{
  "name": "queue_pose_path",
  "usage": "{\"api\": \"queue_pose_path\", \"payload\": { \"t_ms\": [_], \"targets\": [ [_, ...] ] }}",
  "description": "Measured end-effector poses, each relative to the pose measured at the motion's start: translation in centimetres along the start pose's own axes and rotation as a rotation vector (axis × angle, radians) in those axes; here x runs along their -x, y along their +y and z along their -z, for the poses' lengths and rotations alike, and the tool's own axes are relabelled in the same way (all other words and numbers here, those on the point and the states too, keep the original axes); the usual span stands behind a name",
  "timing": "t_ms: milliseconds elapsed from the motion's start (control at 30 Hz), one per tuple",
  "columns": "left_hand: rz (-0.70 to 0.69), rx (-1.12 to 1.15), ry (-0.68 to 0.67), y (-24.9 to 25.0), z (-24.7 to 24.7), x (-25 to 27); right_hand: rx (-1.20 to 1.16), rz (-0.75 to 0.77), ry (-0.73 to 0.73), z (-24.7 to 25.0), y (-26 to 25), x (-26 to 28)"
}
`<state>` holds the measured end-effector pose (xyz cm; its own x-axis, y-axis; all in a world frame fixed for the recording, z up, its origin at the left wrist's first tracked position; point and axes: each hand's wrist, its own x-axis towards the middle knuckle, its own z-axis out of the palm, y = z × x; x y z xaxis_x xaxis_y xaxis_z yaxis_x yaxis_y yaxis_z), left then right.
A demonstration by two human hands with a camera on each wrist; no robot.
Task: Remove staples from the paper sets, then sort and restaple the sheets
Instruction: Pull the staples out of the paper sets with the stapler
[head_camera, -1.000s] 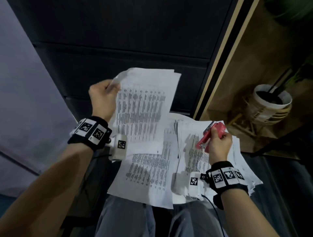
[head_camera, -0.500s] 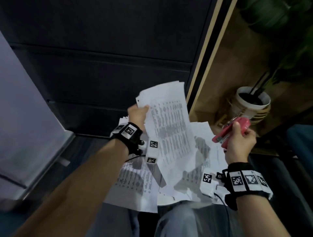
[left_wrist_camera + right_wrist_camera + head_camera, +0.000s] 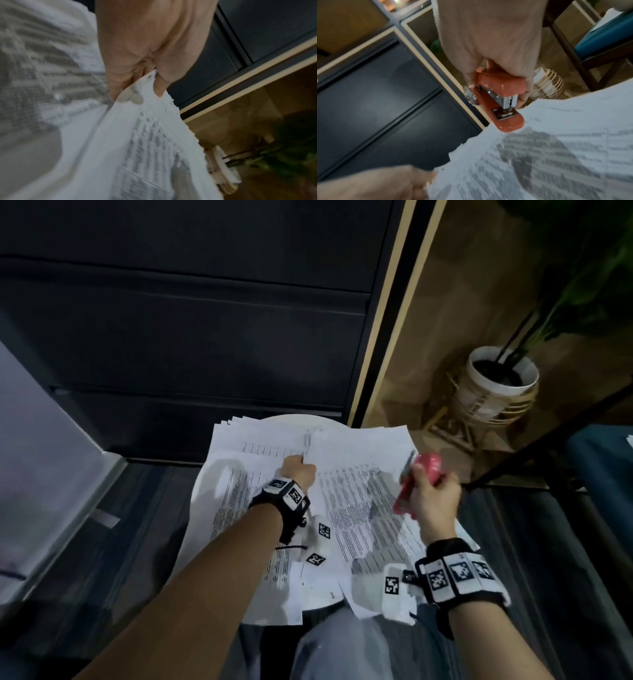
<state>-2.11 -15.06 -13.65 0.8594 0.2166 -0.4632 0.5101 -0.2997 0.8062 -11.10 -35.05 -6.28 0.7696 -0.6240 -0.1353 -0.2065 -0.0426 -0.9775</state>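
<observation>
Printed white sheets (image 3: 363,501) lie spread over a small round white table (image 3: 287,421). My left hand (image 3: 299,472) pinches the top corner of a paper set (image 3: 147,135) between thumb and fingers and holds it low over the pile. At the right edge of the papers my right hand (image 3: 433,496) grips a red stapler (image 3: 416,477) a little above them. The stapler (image 3: 501,100) points its mouth toward the sheets (image 3: 556,155), with no paper between its arms.
A dark cabinet front (image 3: 191,313) with a pale vertical trim (image 3: 387,313) stands behind the table. A white plant pot (image 3: 498,378) on a wire stand sits on the floor at the right. A blue seat (image 3: 603,460) is at the far right.
My left hand has swung the paper set from the left across and down onto the middle of the pile. My right hand has lifted the stapler off the papers and keeps it raised.
</observation>
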Motion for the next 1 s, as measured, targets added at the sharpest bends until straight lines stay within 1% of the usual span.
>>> {"api": "queue_pose_path", "payload": {
  "t_ms": [67, 167, 233, 267, 300, 400, 467, 600, 667, 733, 800, 900, 967, 1000],
  "targets": [
    [-0.053, -0.231, -0.042, -0.5, 1.4, -0.2, 0.113, -0.017, -0.110, -1.6, 1.2, 0.8],
    [-0.223, -0.750, -0.021, -0.7, 4.4, -0.9, 0.298, 0.014, -0.263, -3.5, 2.9, 2.0],
    [-0.265, -1.053, -0.009, -1.3, 6.7, -1.4, 0.346, -0.014, -0.367, -4.8, 3.7, 2.8],
    [-0.273, -1.138, -0.020, -1.8, 7.8, -1.9, 0.370, -0.048, -0.405, -5.4, 4.2, 3.0],
    [-0.273, -1.177, -0.047, -2.4, 8.7, -2.3, 0.400, -0.090, -0.429, -5.9, 4.5, 3.1],
    [-0.293, -1.206, -0.116, -4.0, 10.7, -3.4, 0.440, -0.224, -0.444, -7.1, 5.3, 3.0],
    [-0.308, -1.235, -0.116, -4.3, 11.6, -3.7, 0.424, -0.281, -0.441, -7.5, 5.3, 2.5],
    [-0.290, -1.289, -0.167, -4.5, 12.9, -4.5, 0.365, -0.317, -0.411, -7.6, 5.1, 1.4],
    [-0.309, -1.311, -0.183, -4.4, 13.3, -4.7, 0.328, -0.340, -0.390, -7.6, 5.2, 1.0],
    [-0.342, -1.321, -0.165, -4.4, 13.3, -4.7, 0.330, -0.353, -0.379, -7.5, 5.2, 0.8],
    [-0.390, -1.241, -0.129, -4.7, 13.4, -4.9, 0.324, -0.355, -0.380, -7.4, 5.3, 0.7],
    [-0.502, -1.040, -0.052, -4.8, 13.3, -4.9, 0.322, -0.340, -0.374, -7.4, 5.4, 0.5],
    [-0.523, -0.952, -0.037, -4.8, 12.9, -4.8, 0.332, -0.336, -0.373, -7.3, 5.6, 0.6],
    [-0.503, -0.921, -0.042, -4.7, 12.8, -4.9, 0.334, -0.332, -0.375, -7.3, 5.6, 0.6]
  ]
}}
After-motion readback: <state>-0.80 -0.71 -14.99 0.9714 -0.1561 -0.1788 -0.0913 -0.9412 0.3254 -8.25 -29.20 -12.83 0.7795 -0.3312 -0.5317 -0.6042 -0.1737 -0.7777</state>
